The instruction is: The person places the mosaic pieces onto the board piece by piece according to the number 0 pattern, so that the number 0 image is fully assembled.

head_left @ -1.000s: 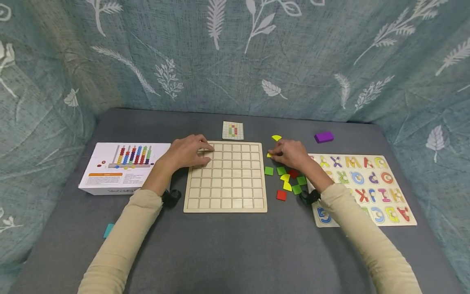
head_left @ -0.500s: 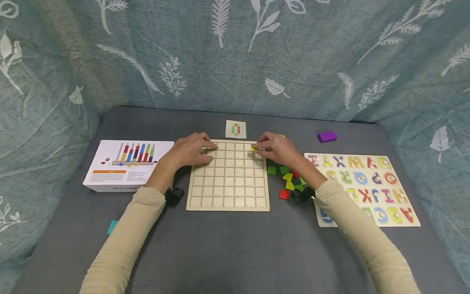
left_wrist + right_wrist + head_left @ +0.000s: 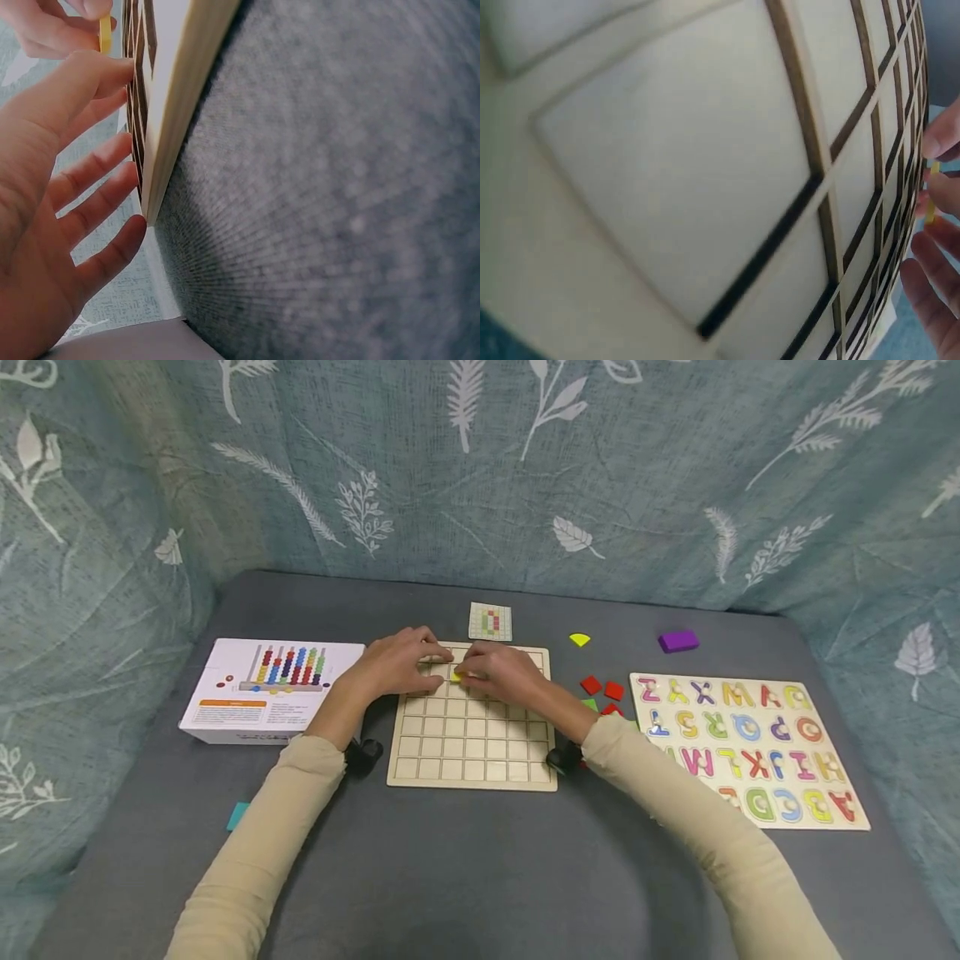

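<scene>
The alphabet board [image 3: 810,785] carries letters [image 3: 760,804] including A, D, I and X.

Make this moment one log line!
right hand: pinches yellow piece over grid board; left hand: at board's far left corner; picture card: beyond board

Left forearm [image 3: 258,839] points toward one o'clock, left hand [image 3: 397,662] extended, thumb [image 3: 86,82] apart from fingers [image 3: 112,259]; right forearm [image 3: 697,814] slants between ten and eleven, right hand [image 3: 501,672] pinching.

We see a white box [image 3: 270,695] with a bead picture [image 3: 291,667], a letter board [image 3: 750,747], a purple block [image 3: 678,642] and a leafy blue-green cloth [image 3: 420,527] behind.
</scene>
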### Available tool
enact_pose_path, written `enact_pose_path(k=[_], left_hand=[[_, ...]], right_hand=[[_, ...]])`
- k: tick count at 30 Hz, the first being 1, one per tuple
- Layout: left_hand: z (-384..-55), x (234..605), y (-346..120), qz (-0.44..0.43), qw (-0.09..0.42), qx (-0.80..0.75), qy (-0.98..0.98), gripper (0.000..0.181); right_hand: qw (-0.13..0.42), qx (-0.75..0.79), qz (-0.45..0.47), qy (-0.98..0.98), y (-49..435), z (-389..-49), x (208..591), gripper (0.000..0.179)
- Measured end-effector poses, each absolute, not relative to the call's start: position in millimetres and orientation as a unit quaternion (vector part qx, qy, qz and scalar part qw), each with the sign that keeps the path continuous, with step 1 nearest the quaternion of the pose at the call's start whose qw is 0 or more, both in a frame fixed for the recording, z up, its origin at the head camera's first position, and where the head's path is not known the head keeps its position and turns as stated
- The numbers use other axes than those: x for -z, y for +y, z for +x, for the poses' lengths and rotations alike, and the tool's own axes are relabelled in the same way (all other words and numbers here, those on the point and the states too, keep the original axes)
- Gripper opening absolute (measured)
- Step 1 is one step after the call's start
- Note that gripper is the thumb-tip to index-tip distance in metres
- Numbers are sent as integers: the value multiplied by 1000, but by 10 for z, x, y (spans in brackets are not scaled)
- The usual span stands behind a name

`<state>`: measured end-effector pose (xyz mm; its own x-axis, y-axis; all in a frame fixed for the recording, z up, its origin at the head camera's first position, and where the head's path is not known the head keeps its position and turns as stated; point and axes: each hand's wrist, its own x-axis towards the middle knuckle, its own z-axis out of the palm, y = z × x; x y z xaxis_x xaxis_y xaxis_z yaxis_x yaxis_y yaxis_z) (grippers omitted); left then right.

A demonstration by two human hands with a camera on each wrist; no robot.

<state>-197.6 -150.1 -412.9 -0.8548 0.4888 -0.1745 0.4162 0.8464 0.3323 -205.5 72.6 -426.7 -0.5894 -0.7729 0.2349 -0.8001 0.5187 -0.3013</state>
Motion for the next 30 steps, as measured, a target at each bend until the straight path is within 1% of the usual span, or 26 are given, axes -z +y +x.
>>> enact_pose_path(k=[8,15,20,25,30], left_hand=[[-1981,4133,-1482,238,135,-149,950,43],[-1993,4126,-1445,242,137,-155,948,43],[-2001,4112,-1440,246,139,-152,947,43],[-2009,4082,-1475,238,131,-153,950,42],[-2018,4097,-1512,235,140,-157,949,42]], right_hand=[[33,-169,431,-886,674,-2065,4264,14],[-18,-143,403,-904,684,-2037,4221,11],[-35,-125,383,-915,666,-2030,4185,11],[-13,-126,392,-911,593,-2040,4176,10],[0,-118,391,-913,562,-2006,4208,13]])
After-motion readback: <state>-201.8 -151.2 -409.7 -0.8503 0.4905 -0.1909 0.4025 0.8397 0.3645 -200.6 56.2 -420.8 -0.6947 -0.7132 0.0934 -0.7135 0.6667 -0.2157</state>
